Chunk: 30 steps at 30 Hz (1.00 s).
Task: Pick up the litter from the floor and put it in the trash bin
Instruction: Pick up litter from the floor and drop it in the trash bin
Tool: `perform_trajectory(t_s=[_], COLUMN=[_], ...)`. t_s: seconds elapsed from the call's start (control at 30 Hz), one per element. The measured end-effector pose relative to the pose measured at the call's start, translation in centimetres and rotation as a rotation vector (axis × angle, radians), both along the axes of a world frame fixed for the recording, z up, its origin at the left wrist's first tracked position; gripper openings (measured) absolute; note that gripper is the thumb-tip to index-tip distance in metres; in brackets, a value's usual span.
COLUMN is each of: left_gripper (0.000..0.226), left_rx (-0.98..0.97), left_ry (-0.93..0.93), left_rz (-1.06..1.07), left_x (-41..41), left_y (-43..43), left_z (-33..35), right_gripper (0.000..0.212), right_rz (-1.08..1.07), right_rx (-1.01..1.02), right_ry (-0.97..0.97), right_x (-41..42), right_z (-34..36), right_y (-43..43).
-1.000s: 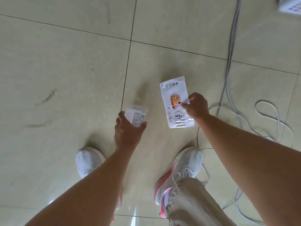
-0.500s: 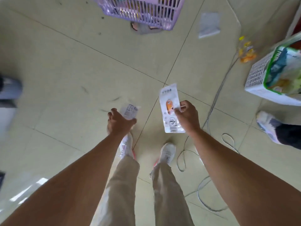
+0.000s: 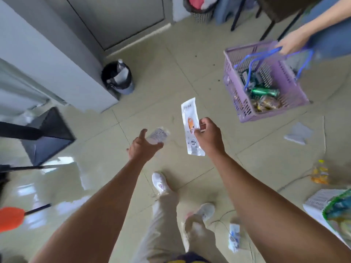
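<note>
Upright now, where half a second ago we faced floor. Left hand [image 3: 145,147] curls round a small wrapper [image 3: 158,135]; right hand [image 3: 208,137] pinches a white packet [image 3: 190,126] mid-edge. Trash bin [image 3: 117,77] stands well beyond the left fingers [image 3: 158,147]. Risk: light pinch, packet slips out while we walk over.

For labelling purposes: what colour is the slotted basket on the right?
The basket is light purple, with blue handles; head view.
</note>
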<state>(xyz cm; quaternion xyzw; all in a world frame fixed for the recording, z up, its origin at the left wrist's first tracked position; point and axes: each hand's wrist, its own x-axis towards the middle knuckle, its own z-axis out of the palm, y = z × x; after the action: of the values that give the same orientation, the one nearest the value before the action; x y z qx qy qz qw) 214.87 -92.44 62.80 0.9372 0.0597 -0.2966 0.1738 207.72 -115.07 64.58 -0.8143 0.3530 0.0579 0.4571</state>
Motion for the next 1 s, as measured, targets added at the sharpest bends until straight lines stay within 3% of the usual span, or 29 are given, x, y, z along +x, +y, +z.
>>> perform_trajectory(t_s=[0.2,0.43,0.87,1.0], left_gripper=[0.068,0.074,0.076,0.078], left_rx=[-0.029,-0.047,-0.06,-0.036], left_ry=[0.076,0.076,-0.058,-0.012], left_rz=[0.164,0.248,0.501,0.513], left_x=[8.5,20.4,43.3,48.4], left_y=[6.9,12.3,10.3,9.6], left_z=[3.5,5.9,-1.0,-2.1], right_gripper=[0.014,0.011,0.012,0.008], right_rz=[0.162,0.362,0.542,0.566], right_rx=[-0.085,-0.225,-0.161,-0.117], right_ry=[0.066,0.034,0.149,0.212], right_x=[11.1,26.1,52.0,57.5], right_z=[5.3,8.7,-0.8,-2.1], right_y=[4.5,10.4,6.2,6.9])
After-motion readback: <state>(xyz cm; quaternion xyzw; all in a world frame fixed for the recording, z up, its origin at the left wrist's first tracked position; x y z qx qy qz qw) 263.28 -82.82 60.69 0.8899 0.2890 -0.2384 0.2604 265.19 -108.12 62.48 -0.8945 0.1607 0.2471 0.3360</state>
